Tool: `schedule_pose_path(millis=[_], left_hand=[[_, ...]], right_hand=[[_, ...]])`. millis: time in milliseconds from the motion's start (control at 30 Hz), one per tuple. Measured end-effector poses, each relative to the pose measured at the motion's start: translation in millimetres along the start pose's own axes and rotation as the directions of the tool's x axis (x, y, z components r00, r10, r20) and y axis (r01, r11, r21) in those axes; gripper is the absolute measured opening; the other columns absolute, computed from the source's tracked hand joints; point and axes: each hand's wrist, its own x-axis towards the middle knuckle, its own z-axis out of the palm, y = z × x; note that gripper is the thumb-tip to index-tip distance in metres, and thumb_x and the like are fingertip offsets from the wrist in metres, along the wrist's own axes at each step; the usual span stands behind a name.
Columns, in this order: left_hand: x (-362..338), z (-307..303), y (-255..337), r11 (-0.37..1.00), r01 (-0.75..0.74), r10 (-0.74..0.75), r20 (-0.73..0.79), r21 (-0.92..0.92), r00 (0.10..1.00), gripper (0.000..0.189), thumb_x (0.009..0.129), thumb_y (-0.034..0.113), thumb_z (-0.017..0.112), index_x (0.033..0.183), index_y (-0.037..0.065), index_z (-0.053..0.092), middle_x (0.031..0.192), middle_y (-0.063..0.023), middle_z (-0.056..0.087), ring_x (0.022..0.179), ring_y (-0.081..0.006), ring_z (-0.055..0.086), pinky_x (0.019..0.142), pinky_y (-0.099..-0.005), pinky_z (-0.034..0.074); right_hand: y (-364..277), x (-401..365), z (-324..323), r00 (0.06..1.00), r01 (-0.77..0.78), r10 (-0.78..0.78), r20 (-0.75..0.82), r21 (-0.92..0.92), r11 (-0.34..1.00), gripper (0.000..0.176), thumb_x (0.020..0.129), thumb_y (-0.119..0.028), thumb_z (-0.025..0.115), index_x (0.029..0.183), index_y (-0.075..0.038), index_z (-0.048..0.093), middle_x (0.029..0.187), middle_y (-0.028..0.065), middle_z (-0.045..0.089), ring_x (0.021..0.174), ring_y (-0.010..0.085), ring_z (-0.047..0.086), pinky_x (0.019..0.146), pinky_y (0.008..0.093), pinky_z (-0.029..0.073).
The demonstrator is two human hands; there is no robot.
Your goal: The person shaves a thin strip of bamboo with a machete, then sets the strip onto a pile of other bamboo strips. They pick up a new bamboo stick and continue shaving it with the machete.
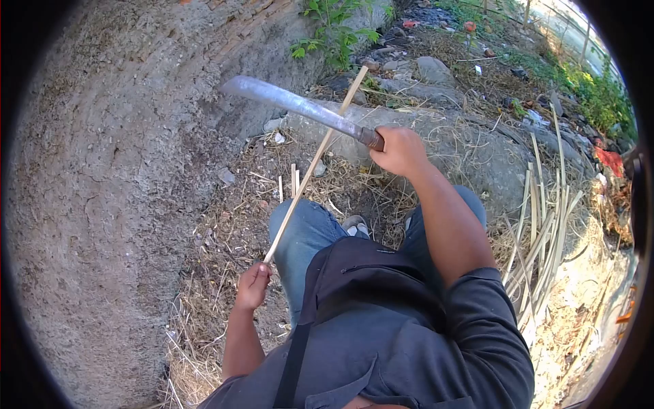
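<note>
My right hand (pixel 402 151) is wrapped round the dark handle of a machete (pixel 293 103), its long blade pointing up and left. The blade crosses over the upper part of a thin, pale bamboo strip (pixel 315 162). Low on the left, my left hand (pixel 253 285) grips the strip's lower end between thumb and fingers. From there the strip slants up and right past my left knee, its far end rising beyond the blade.
A rough wall (pixel 102 177) rises along my left. Several cut bamboo strips (pixel 541 225) lie in a bundle at the right. Ahead sits a large stone (pixel 436 153) strewn with shavings. Dry fibres (pixel 211 293) litter the ground, and a leafy plant (pixel 337 31) grows at the top.
</note>
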Motion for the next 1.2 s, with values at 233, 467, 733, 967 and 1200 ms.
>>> schedule_pose_path(millis=[233, 467, 733, 967, 1200], left_hand=[[34, -5, 16, 0.973, -0.016, 0.028, 0.048, -0.230, 0.998, 0.039, 0.110, 0.042, 0.046, 0.095, 0.007, 0.057, 0.064, 0.0058, 0.039, 0.054, -0.0048, 0.032, 0.049, -0.0225, 0.026], [111, -41, 116, 0.841, -0.540, 0.497, -0.455, 0.042, 0.739, 0.037, 0.112, 0.035, 0.040, 0.094, 0.006, 0.055, 0.072, 0.0019, 0.048, 0.063, -0.0061, 0.041, 0.056, -0.0236, 0.034], [160, -48, 244, 0.642, -0.766, 0.591, -0.611, -0.038, 0.526, 0.033, 0.112, 0.036, 0.038, 0.107, 0.007, 0.053, 0.084, -0.0060, 0.059, 0.075, -0.0167, 0.060, 0.070, -0.0319, 0.050], [167, 44, 234, 0.547, -0.731, 0.634, -0.369, -0.407, 0.680, 0.028, 0.111, 0.035, 0.044, 0.114, 0.009, 0.055, 0.104, -0.0098, 0.069, 0.099, -0.0217, 0.069, 0.089, -0.0387, 0.056], [156, 123, 219, 0.573, -0.619, 0.606, -0.231, -0.537, 0.761, 0.030, 0.109, 0.035, 0.048, 0.118, 0.007, 0.056, 0.111, -0.0084, 0.067, 0.103, -0.0242, 0.069, 0.088, -0.0396, 0.057]], right_hand=[[-5, -1, -5, 0.999, -0.033, 0.035, -0.028, 0.091, 0.995, 0.027, 0.075, -0.029, 0.073, 0.095, -0.010, 0.072, 0.085, 0.0195, 0.072, 0.084, 0.0418, 0.069, 0.074, 0.0513, 0.054], [15, 2, -1, 0.979, -0.097, 0.157, -0.132, 0.378, 0.921, 0.031, 0.081, -0.026, 0.075, 0.099, -0.001, 0.070, 0.081, 0.0188, 0.071, 0.075, 0.0327, 0.069, 0.072, 0.0425, 0.052], [-1, 2, -4, 0.981, -0.093, 0.152, -0.118, 0.399, 0.912, 0.031, 0.085, -0.029, 0.077, 0.096, -0.001, 0.067, 0.077, 0.0149, 0.068, 0.072, 0.0290, 0.065, 0.071, 0.0414, 0.050], [-27, -4, 27, 0.992, -0.084, 0.128, -0.019, 0.660, 0.746, 0.029, 0.086, -0.025, 0.078, 0.097, -0.002, 0.066, 0.077, 0.0104, 0.065, 0.071, 0.0215, 0.059, 0.071, 0.0385, 0.049], [-43, -13, 13, 0.994, -0.104, 0.050, 0.099, 0.682, 0.724, 0.029, 0.084, -0.020, 0.077, 0.106, -0.002, 0.070, 0.078, 0.0072, 0.068, 0.072, 0.0162, 0.064, 0.070, 0.0344, 0.051]])
